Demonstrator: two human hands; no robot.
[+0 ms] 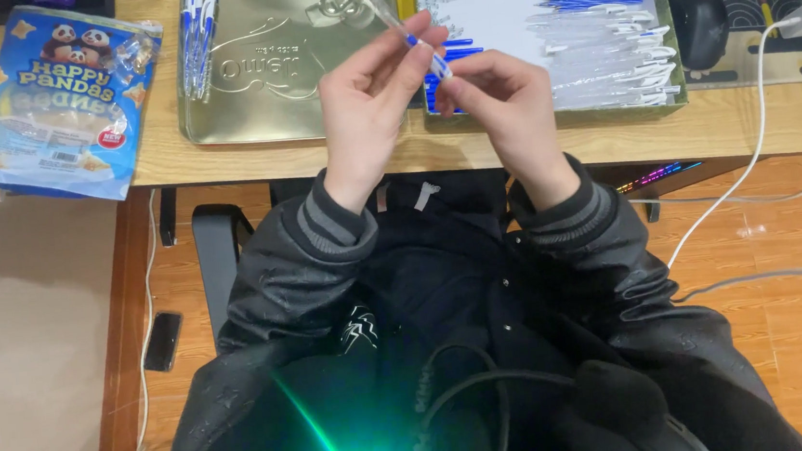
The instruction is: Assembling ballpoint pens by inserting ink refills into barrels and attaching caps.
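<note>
1. Dark jacket fabric (450,347) fills the foreground, smooth with a slight sheen, with ribbed grey-striped cuffs; a black cable (493,392) loops over the lap and a green glare streaks across it.
2. Both forearms rise from the cuffs and meet above the counter (721,125) edge, wrists bent inward.
3. Left hand (367,112) closes its grip on a clear plastic pen (398,27), thumb and fingertips pinching the barrel, which tilts up and to the left.
4. Right hand (506,100) pinches the pen's lower blue end, fingers curled tight; that end is partly hidden behind the fingertips.
5. Just behind the hands, a shallow green box (670,37) holds rows of clear barrels and a bunch of blue refills; small parts at its far left are too tiny to make out.
6. Beside it lies a dull gold metal tin lid (263,83), embossed, with 1 cluster of finished pens (197,30) at its left rim.
7. A glossy blue snack bag (61,100) lies at the left; a black mouse (697,16) and a white cable (760,126) sit at the right, the outlet cut off by the frame.
</note>
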